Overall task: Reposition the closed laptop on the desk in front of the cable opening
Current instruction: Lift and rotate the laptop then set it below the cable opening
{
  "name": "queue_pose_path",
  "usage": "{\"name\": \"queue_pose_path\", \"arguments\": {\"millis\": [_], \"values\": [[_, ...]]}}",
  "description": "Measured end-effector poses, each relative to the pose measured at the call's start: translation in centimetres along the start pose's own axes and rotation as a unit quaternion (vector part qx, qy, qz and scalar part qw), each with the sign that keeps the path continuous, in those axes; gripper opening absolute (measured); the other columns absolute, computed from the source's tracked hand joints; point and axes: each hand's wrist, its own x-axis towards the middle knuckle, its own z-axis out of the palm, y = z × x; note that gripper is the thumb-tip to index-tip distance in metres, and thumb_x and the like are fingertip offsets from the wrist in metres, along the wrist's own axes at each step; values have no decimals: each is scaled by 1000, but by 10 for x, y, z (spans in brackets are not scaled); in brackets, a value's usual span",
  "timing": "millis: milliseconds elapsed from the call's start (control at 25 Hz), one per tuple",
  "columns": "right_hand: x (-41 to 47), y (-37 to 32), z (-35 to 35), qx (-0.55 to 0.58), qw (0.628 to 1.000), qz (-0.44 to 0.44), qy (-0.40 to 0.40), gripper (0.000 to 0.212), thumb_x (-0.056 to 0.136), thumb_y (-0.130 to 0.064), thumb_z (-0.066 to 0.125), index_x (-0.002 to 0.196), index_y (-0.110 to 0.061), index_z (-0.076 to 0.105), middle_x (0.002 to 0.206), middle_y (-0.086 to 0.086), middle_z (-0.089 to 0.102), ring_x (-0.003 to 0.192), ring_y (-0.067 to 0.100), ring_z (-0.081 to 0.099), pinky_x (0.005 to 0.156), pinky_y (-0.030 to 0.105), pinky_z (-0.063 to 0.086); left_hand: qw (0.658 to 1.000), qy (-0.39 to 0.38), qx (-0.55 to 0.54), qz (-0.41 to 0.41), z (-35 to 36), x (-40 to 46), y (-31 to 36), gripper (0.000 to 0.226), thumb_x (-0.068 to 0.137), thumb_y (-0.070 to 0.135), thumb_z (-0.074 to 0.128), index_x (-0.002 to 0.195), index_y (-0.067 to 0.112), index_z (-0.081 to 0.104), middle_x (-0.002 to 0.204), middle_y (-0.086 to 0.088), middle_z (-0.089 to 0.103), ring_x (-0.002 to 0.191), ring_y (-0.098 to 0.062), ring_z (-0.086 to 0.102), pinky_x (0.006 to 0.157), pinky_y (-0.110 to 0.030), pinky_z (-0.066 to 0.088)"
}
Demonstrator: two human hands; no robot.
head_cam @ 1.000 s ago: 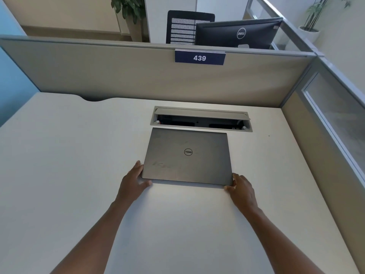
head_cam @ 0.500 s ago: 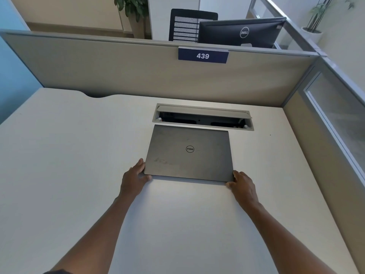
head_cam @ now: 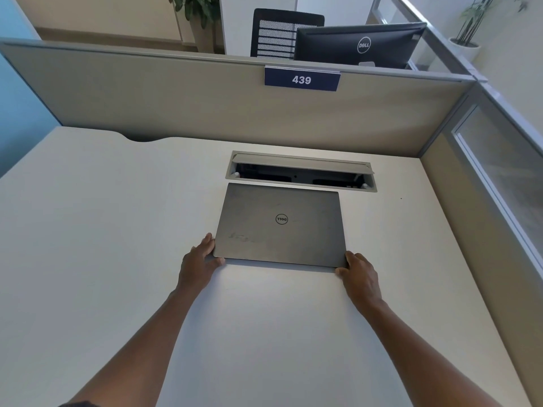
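A closed dark grey laptop (head_cam: 280, 224) lies flat on the white desk (head_cam: 117, 230), its far edge just short of the cable opening (head_cam: 299, 175), a long slot with its grey lid raised. My left hand (head_cam: 198, 265) grips the laptop's near left corner, thumb on the front edge and fingers along the side. My right hand (head_cam: 360, 274) holds the near right corner in the same way. The laptop sits slightly left of the slot's middle.
A beige partition (head_cam: 205, 107) with a blue "439" sign (head_cam: 301, 80) stands behind the desk. A glazed side panel (head_cam: 499, 177) walls the right edge. Beyond the partition are a black monitor (head_cam: 358, 45) and an office chair (head_cam: 276, 30).
The laptop has slid a little farther toward the cable opening, with both hands staying on its near corners.
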Motion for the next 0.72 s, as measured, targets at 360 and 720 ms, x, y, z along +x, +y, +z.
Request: {"name": "queue_pose_path", "arguments": {"millis": [360, 720], "values": [[-5, -6, -2, -5, 999, 21, -30, 20, 91, -27, 59, 94, -7, 55, 97, 8, 55, 83, 28, 52, 70, 36, 42, 996, -32, 74, 22, 1, -3, 8, 66, 89, 29, 67, 145, 10, 38, 161, -3, 27, 144, -28, 35, 112, -41, 37], [0, -54, 16, -50, 994, -93, 1, 59, 98, -30, 55, 147, -2, 36, 151, 17, 42, 138, 35, 39, 113, 43, 34, 962, -42, 217, 162, 36, 6, 62, 59, 100, 35, 44, 149, 5, 29, 164, -13, 12, 152, -28, 9, 123, -42, 13]]}}
